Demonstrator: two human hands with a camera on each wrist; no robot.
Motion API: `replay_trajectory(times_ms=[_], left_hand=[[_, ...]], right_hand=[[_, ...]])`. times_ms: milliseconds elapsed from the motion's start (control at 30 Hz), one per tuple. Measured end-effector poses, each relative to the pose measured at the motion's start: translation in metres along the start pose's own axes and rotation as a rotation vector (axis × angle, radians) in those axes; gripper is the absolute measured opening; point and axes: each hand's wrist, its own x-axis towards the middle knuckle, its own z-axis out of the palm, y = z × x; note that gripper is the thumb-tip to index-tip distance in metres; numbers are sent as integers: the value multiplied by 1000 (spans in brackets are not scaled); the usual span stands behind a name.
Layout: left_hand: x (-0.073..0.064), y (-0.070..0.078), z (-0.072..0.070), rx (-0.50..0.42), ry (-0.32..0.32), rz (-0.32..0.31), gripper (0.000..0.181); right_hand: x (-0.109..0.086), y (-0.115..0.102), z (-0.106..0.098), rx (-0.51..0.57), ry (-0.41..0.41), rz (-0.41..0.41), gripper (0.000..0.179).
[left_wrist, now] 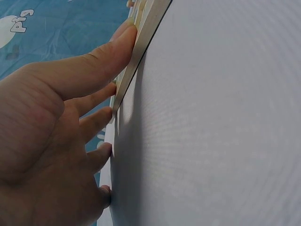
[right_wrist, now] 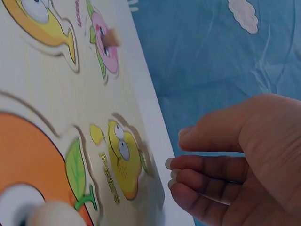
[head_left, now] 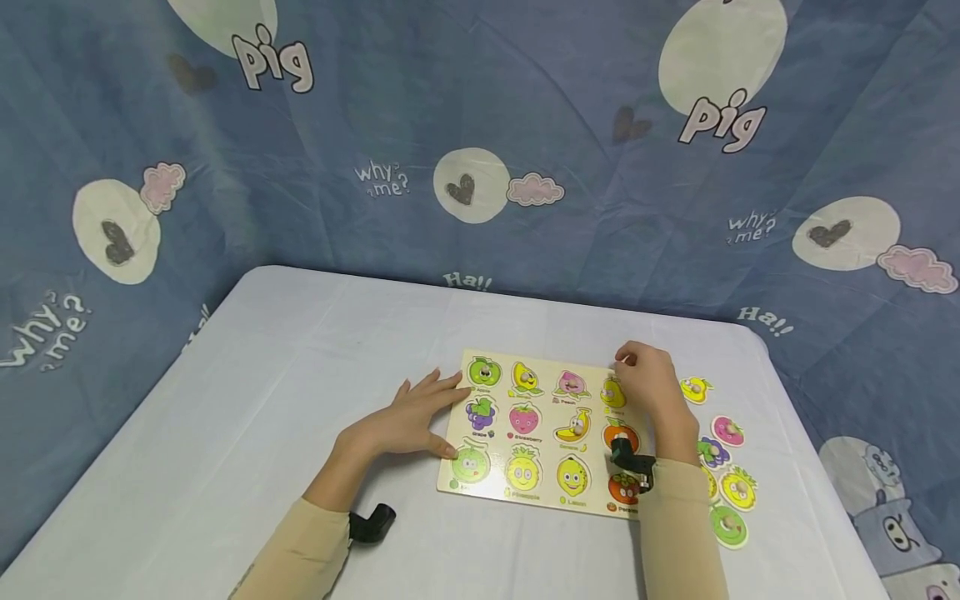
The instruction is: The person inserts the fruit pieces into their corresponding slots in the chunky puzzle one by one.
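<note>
A wooden fruit puzzle board (head_left: 547,400) lies on the table. My left hand (head_left: 411,417) is at its left side, fingers spread. In the left wrist view, the thumb (left_wrist: 106,59) presses the board's edge. My right hand (head_left: 651,382) is over the top right corner, beside the pear recess (right_wrist: 124,162), where a printed pear shows without a knob. Loosely bent, the right fingers (right_wrist: 207,183) hold nothing, and a gap separates them from the thumb. The peach piece (right_wrist: 104,40) and orange piece (right_wrist: 42,160) carry wooden knobs.
Right of the board lie several loose pieces: a pear (head_left: 695,389), a pink fruit (head_left: 727,430), grapes (head_left: 712,452), a pineapple (head_left: 738,488) and a green fruit (head_left: 729,527). A yellow piece is partly hidden by the right sleeve (head_left: 678,533). A blue printed curtain (head_left: 480,108) hangs behind.
</note>
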Motion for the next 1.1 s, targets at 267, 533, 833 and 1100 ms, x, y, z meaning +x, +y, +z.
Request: replay_trajectory(times_ms=[267, 533, 833, 1100], left_hand=[[0, 3, 0, -6, 0, 4, 96], [3, 1, 2, 2, -3, 3, 98], [2, 1, 2, 6, -1, -13, 99], [0, 2, 2, 3, -2, -38, 99]], right_hand=[[1, 7, -6, -21, 3, 14, 28], [2, 17, -11, -21, 34, 31, 29], [0, 26, -11, -49, 65, 87, 30], [-2, 33, -17, -50, 114, 134, 33]])
